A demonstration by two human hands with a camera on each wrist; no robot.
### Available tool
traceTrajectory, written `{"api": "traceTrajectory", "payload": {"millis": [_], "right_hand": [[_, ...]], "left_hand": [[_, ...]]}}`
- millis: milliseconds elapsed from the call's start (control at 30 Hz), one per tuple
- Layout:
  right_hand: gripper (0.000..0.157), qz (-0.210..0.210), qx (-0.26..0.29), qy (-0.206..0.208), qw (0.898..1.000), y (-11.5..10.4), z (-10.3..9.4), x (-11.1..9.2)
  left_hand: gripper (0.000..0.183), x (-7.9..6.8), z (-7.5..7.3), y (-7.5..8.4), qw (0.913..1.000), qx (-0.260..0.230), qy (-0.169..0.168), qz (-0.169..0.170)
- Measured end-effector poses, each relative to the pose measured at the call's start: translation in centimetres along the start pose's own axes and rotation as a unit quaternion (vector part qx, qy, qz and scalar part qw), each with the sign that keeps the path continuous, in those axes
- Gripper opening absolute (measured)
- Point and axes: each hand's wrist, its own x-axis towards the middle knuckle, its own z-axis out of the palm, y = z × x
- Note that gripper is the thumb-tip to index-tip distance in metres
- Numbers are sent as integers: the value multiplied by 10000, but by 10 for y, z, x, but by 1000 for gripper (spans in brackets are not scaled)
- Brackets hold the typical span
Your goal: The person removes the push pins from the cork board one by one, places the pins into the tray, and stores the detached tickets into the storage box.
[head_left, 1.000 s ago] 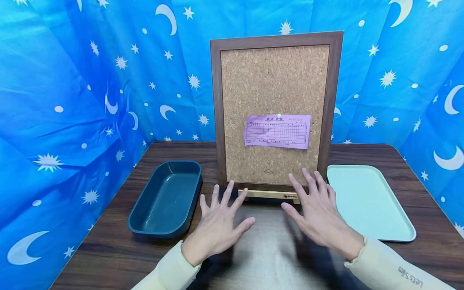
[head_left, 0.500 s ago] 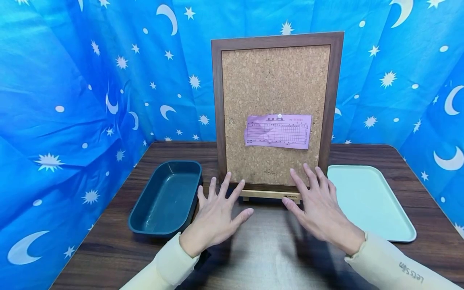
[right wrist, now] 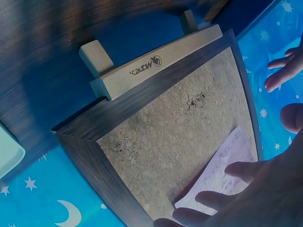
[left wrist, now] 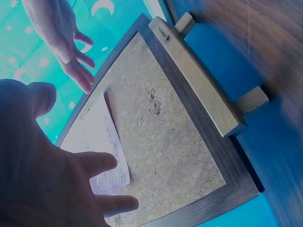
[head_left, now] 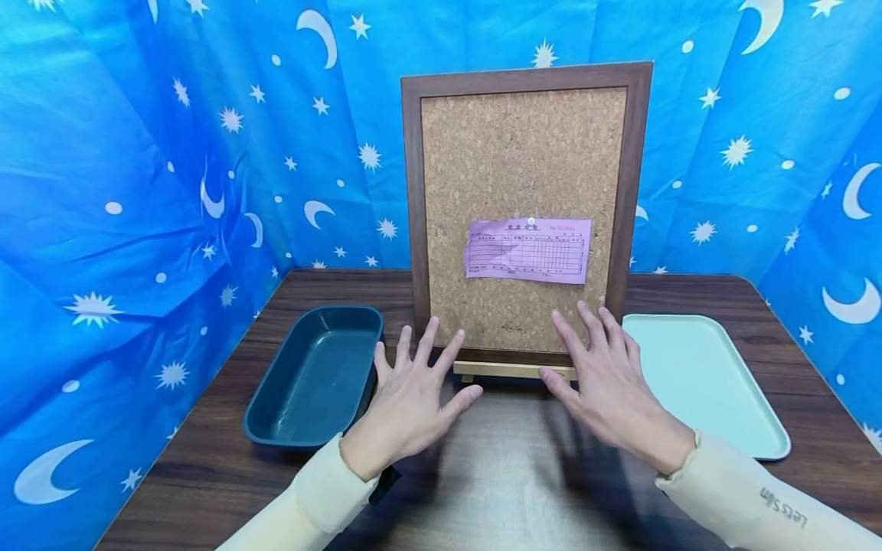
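Note:
A brown-framed cork board [head_left: 517,161] stands upright on a small wooden easel [head_left: 506,370]. Pinned to its lower half by a white pushpin [head_left: 531,221] is a purple printed form [head_left: 527,252], a little crumpled at its left. Before the board's lower left corner, my left hand [head_left: 411,398] hovers palm down with fingers spread, holding nothing. My right hand [head_left: 613,386] hovers likewise before the lower right corner, fingers spread and nothing in them. In the left wrist view the form [left wrist: 111,146] is partly hidden behind fingers; in the right wrist view fingers also cover part of it.
A dark teal rectangular tub [head_left: 313,375] sits to the left of the board. On the right lies a pale green tray [head_left: 703,383]. Both rest on a dark wood-grain table [head_left: 510,490]. Blue cloth [head_left: 172,191] with moons and stars hangs around the table.
My left hand has moved slightly forward and to the left. My right hand has moved forward a little. The board, form, tub and tray have stayed in place.

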Motion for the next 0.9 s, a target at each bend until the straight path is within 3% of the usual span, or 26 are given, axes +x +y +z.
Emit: {"api": "traceTrajectory", "payload": {"millis": [900], "right_hand": [[67, 104, 119, -20, 9999, 1, -10, 14]], "left_hand": [[76, 8, -9, -8, 9995, 121, 261, 160]]}}
